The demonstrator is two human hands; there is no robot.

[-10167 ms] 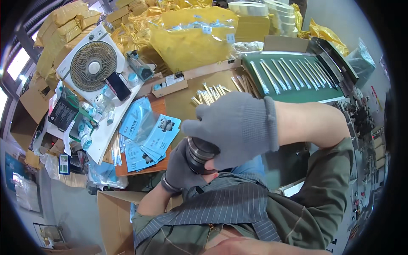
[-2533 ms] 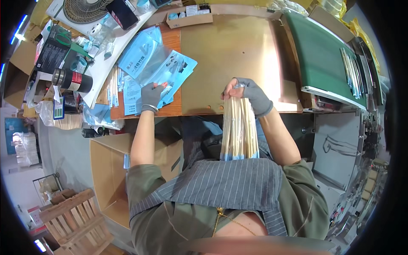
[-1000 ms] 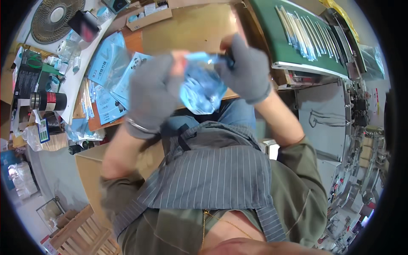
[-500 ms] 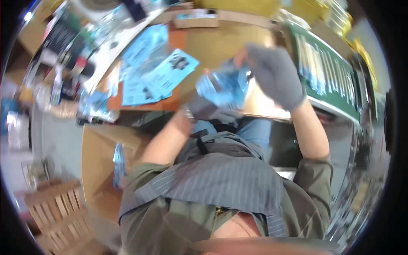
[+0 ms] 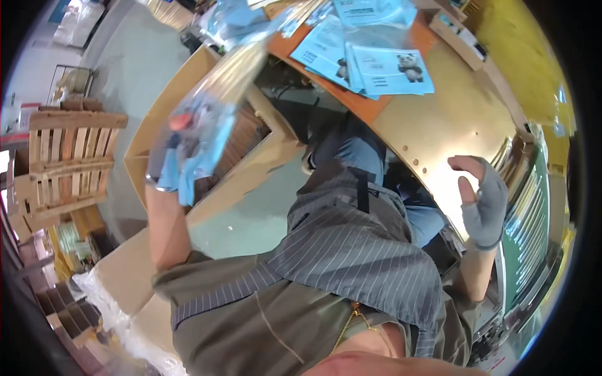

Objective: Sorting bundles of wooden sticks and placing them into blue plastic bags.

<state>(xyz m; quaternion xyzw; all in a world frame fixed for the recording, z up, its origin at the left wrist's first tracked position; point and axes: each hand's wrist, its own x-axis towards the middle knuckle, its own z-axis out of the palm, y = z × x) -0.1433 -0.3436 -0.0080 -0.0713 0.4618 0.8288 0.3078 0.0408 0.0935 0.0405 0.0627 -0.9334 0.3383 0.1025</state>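
Observation:
My left hand (image 5: 164, 168), in a grey glove, is raised over an open cardboard box (image 5: 164, 94) on the left. It is closed on a clear plastic bag (image 5: 213, 116) with blue printed parts and a bundle of pale, thin sticks inside; motion blurs the bag and partly hides the fingers. Over the table's (image 5: 433, 135) near right edge is my right hand (image 5: 486, 203), in a grey fingerless glove. Its fingers are bent but apart, with nothing between them. Blue cards (image 5: 392, 70) printed with a panda lie on the table's orange part, away from both hands.
At the right edge stands a green tray (image 5: 523, 229) holding a row of thin sticks in clear wrap. A long cardboard tray (image 5: 461, 41) lines the table's far side. Wooden pallets (image 5: 74, 150) stand on the floor at left, and a large cardboard sheet (image 5: 128, 269) lies nearer.
The view has turned left. My left hand has swung from the table to above the box with the bag. My right hand, formerly beside the blue packet, is now apart from it.

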